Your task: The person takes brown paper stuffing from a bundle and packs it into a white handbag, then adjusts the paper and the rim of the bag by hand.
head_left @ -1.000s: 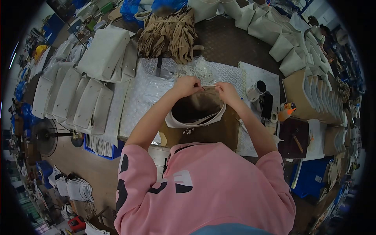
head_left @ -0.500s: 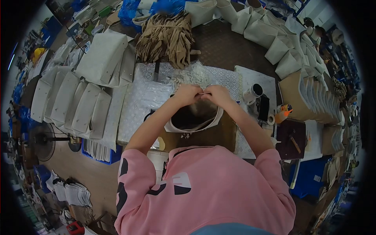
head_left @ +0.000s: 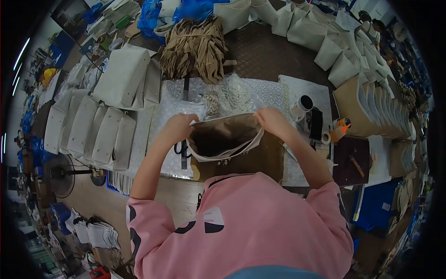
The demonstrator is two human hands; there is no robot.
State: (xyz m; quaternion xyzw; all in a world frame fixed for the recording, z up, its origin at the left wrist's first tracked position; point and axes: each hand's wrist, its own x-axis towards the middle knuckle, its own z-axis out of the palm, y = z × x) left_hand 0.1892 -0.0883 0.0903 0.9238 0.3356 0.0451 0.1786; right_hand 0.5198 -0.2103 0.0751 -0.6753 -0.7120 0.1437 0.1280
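Observation:
A pale fabric bag (head_left: 227,132) with a brown-grey inside stands in front of me, its mouth pulled wide and facing up toward me. My left hand (head_left: 180,126) pinches the rim at its left corner. At the opposite corner, my right hand (head_left: 273,122) grips the edge between thumb and fingers. Beneath the bag lies a brown board (head_left: 265,165). Dark-handled scissors (head_left: 180,149) rest just below my left hand. Behind the bag, a clear plastic bag (head_left: 237,93) holds many small pale pieces.
Finished-looking pale bags (head_left: 118,79) stand stacked at left; more line the back right. A bundle of brown strips (head_left: 195,49) lies behind. To the right are a white can (head_left: 302,107), a tape roll (head_left: 326,137), an orange-tipped bottle (head_left: 341,128) and a hammer (head_left: 356,165).
My hands were together at the middle of the bag's far rim. They have moved apart to its left and right corners, stretching the mouth wider.

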